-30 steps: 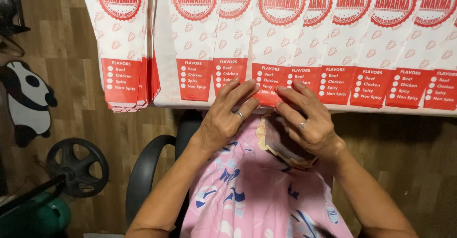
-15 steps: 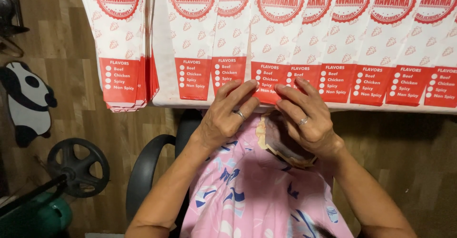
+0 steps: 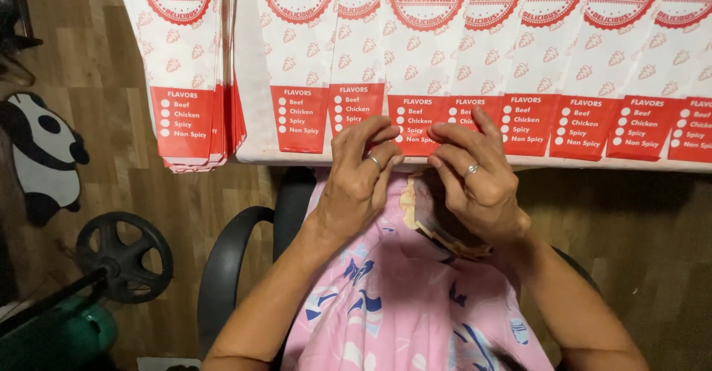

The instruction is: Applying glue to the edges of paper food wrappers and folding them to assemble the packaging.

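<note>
The red lower edge of one paper sleeve (image 3: 415, 122) is pinched by the curled fingers of the left hand (image 3: 360, 182) and right hand (image 3: 478, 182). It is overlapped among a row of like sleeves (image 3: 564, 81) on the table (image 3: 252, 145).

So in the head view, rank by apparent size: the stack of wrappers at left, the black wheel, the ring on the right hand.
1. stack of wrappers
2. black wheel, nearer the floor, so true size unsure
3. ring, by far the smallest
</note>
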